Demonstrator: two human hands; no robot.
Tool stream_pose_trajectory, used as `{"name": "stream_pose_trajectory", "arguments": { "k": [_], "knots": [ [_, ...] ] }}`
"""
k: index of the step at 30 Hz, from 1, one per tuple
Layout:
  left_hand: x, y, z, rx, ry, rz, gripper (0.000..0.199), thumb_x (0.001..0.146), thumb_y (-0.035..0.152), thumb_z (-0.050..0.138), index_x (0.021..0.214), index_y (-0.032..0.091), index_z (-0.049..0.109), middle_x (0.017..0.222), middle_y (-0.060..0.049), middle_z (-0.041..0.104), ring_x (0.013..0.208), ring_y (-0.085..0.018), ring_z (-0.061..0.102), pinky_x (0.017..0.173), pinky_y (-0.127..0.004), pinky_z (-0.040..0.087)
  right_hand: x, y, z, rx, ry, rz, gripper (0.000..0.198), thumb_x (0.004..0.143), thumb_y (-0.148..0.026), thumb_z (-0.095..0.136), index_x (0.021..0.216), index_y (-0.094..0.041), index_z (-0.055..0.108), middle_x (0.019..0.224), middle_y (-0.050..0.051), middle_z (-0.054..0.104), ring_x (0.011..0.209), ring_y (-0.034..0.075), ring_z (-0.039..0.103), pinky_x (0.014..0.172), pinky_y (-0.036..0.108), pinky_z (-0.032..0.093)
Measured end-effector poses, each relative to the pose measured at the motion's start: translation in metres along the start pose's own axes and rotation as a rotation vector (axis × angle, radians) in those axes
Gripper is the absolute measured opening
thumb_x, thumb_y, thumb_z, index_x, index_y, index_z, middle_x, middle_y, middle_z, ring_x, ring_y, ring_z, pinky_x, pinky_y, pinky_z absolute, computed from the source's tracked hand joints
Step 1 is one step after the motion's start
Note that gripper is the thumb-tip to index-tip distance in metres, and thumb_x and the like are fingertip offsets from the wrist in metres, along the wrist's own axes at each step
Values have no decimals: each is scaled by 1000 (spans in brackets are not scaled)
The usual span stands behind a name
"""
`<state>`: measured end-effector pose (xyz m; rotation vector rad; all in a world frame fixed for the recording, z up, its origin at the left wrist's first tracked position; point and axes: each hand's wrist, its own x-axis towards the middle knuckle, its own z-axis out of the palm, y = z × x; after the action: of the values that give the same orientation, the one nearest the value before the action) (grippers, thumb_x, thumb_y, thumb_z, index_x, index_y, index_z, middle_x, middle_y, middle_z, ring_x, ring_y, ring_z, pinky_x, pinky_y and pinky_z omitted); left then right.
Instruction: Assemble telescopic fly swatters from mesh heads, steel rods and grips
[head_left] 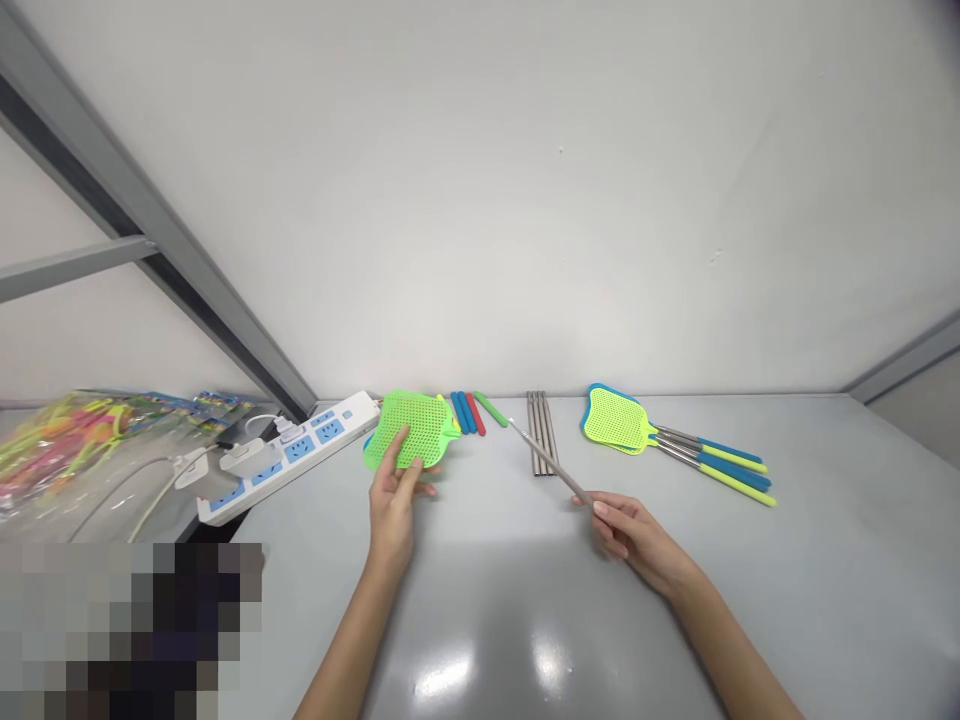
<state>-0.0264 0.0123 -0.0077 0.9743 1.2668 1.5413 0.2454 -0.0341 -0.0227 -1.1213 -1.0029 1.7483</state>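
Observation:
My left hand grips the near edge of a green perforated fly swatter head, fingers on top of it and partly under it. A bit of blue shows beneath the head. In my right hand is a thin metal telescopic rod, pinched at its lower end and slanting up to the left. Its tip is near a green handle grip. Blue grips and a red grip lie beside that one. Several metal rods lie side by side behind the held rod.
On the right lie several assembled fly swatters with blue and yellow handles. A white power strip with plugs and cables runs along the left. Plastic bags of colourful items sit at far left. A wall closes the back.

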Motion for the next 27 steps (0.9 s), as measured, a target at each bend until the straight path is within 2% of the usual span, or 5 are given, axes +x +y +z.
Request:
{"name": "stream_pose_trajectory", "arguments": {
  "k": [2,6,14,21,27],
  "knots": [
    [-3,-1,4,-14,-42,-26,54,66,26,57,118,24,43,67,1,54,65,-16,58,50,-23,43,2,4,8,73,-18,10,28,72,-38,53,86,-14,59,51,-6,30,39,4,22,41,22,20],
    [-9,-2,9,-74,-101,-99,56,66,26,58,120,20,42,48,5,43,58,-16,56,53,-25,42,7,9,16,133,-20,0,27,73,-38,53,82,-14,61,51,-5,26,42,5,20,42,23,20],
    [-10,-2,9,-104,-130,-114,56,67,26,57,120,25,41,62,2,51,64,-16,58,51,-23,41,8,10,11,164,-59,3,25,73,-35,54,80,-12,62,48,-6,22,42,5,18,42,23,19],
    [-9,-1,7,-78,-156,-99,56,68,25,56,122,21,39,53,3,47,62,-17,56,53,-25,41,8,9,12,175,-72,11,23,73,-33,54,80,-12,62,48,-6,23,42,5,19,43,23,17],
    [-7,-3,3,44,-128,-31,52,66,25,57,117,20,46,48,5,47,52,-13,51,62,-27,42,9,13,7,232,-8,22,21,74,-29,53,78,-10,61,49,-7,15,42,5,15,42,23,14]
  ]
}}
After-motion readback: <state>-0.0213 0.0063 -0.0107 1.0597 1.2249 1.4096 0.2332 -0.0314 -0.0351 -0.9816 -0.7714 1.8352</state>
